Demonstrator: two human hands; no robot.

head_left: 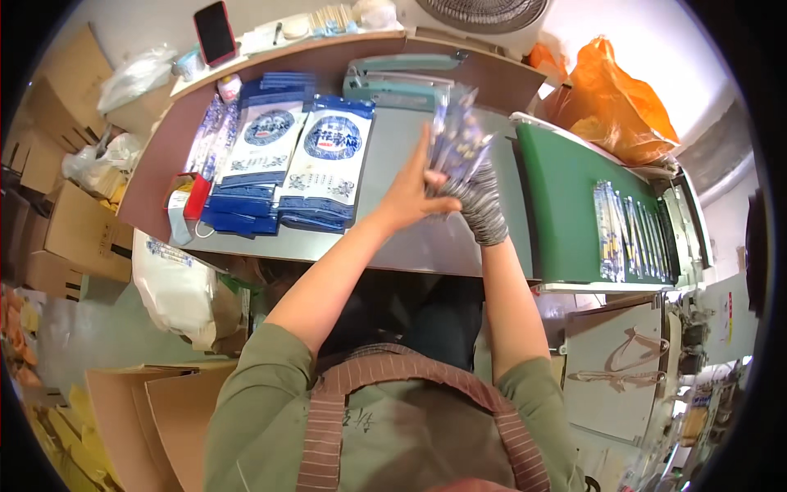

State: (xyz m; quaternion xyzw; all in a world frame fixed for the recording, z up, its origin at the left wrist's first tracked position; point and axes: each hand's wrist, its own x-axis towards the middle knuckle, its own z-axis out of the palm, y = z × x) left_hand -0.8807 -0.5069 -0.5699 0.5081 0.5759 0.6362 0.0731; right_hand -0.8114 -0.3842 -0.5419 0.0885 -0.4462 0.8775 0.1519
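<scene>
Over the grey work table (402,238), both hands are closed around a bundle of slim patterned packets (461,139), clear and blue-white and smeared by motion. My left hand (410,189) is bare and presses the bundle from its left side, the fingers partly blurred. My right hand (482,205) wears a grey striped knit glove and grips the lower end, with its fingers mostly hidden. Left of the hands lie two stacks of flat blue-and-white pouches (324,164). Behind the bundle stands a long teal device (402,86), perhaps a bag sealer.
A green conveyor belt (557,205) on the right carries a row of slim wrapped packets (611,238). An orange bag (619,98) stands behind it. A red box (190,197) sits at the table's left edge, and a phone (215,34) leans on the back shelf. Cartons (82,238) crowd the left.
</scene>
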